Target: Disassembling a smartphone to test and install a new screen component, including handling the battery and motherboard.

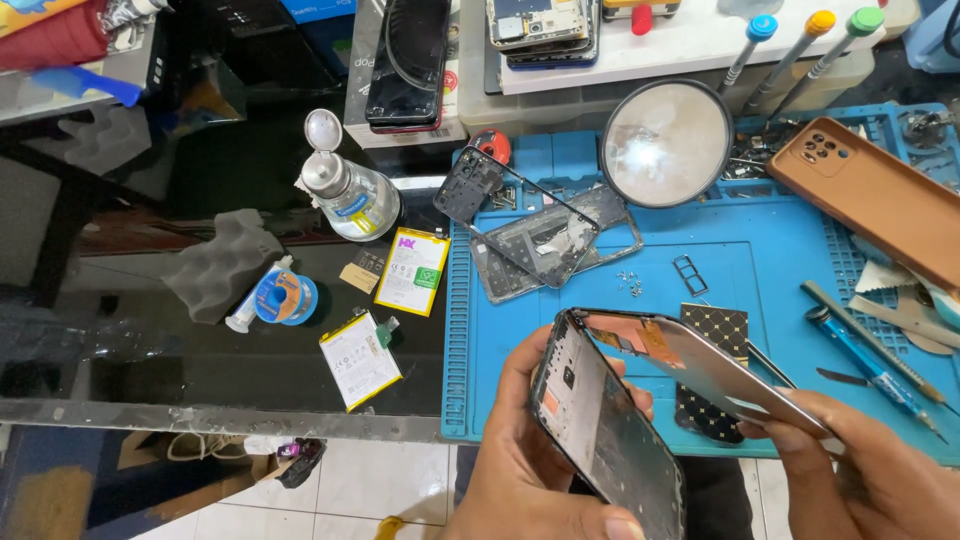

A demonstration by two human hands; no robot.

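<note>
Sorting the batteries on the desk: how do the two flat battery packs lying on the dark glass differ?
The upper battery has a yellow border around its white label; the lower battery has only a thin yellow edge. The upper battery lies beside the blue mat; the lower battery lies nearer the desk's front edge. The upper one leans slightly right, the lower one tilts left. Both are flat, rectangular, and untouched by either hand.

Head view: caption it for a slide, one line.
Left hand holds a phone frame, right hand its back panel, over a blue mat.
</note>
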